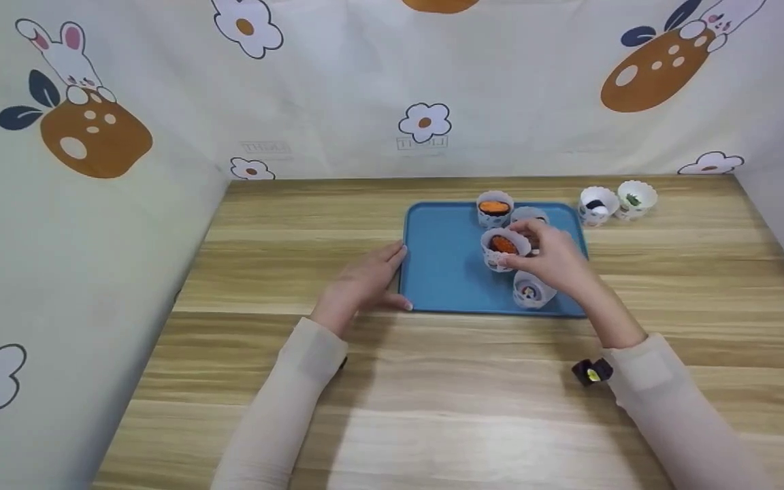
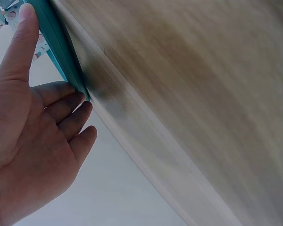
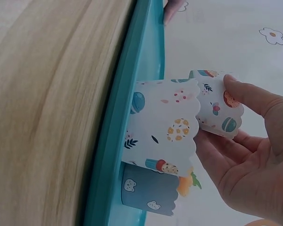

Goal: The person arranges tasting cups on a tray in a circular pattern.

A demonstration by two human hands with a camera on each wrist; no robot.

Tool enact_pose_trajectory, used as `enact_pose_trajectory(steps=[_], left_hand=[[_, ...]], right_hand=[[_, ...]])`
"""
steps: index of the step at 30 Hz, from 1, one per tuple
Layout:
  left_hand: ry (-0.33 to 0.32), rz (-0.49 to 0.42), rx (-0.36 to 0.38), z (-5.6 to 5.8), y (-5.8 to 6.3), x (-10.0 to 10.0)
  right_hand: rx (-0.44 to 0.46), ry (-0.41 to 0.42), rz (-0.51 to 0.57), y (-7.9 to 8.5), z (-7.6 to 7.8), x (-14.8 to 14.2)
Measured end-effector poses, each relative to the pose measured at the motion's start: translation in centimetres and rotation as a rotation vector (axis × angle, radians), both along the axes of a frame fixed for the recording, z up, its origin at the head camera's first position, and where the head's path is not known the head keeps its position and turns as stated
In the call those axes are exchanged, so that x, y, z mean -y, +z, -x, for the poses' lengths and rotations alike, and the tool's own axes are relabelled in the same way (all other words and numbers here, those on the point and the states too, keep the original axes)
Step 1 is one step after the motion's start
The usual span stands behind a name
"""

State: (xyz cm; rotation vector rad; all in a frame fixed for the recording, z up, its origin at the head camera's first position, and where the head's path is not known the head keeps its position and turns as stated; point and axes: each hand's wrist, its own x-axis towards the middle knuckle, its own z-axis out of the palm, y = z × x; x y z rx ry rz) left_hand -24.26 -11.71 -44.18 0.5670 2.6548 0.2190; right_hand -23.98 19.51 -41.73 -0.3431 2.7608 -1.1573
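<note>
Paper cup with red-orange piece (image 1: 491, 259) is in the right hand (image 1: 559, 257), over the blue tray (image 1: 439, 269), right of centre in the head frame. Opening faces up. Thumb and fingertips pinch it: thumb on the near wall, fingers at the far rim. Can't tell if its base touches the tray.

Left hand (image 1: 366, 277) is at the tray's left side, near frame centre. Fingers lie close together and slightly bent, at the left edge; thumb spread away from them, by the lower left corner. Left wrist view has fingertips against the tray edge.

Other cups on tray, head view: orange-topped one (image 1: 494, 219) just above the held cup, pale one (image 1: 529, 213) partly hidden by right fingertips, one with a small round piece (image 1: 533, 296) just below, toward lower right. Off tray, past its upper right corner: cup with black-and-white piece (image 1: 593, 217), then cup with green piece (image 1: 630, 210), side by side.

Right wrist view: sweets-print cup (image 3: 162, 125) overlaps the held one mid-frame; blue-grey bear-face cup (image 3: 150, 193) lower centre.

Wooden table (image 1: 433, 415) below, printed sheet (image 1: 337, 88) across top and left.
</note>
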Motion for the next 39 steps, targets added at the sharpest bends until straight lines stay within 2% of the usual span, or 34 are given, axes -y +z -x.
enact_pose_trajectory(steps=[9, 13, 25, 32, 39], left_hand=[[-0.04, 0.005, -0.037, 0.1, -0.1, 0.2], [-0.035, 0.005, -0.033, 0.1, -0.1, 0.2], [-0.03, -0.012, -0.026, 0.0, 0.1, 0.0], [-0.025, -0.02, -0.02, 0.0, 0.0, 0.0], [-0.007, -0.013, -0.003, 0.0, 0.0, 0.1]], right_hand=[[0.006, 0.029, -0.032, -0.8, 0.4, 0.5], [-0.003, 0.06, -0.056, -1.0, 0.3, 0.8], [-0.121, 0.201, -0.194, -1.1, 0.2, 1.3], [-0.107, 0.259, -0.224, -1.5, 0.1, 1.3], [-0.099, 0.279, -0.25, -1.7, 0.0, 1.2]])
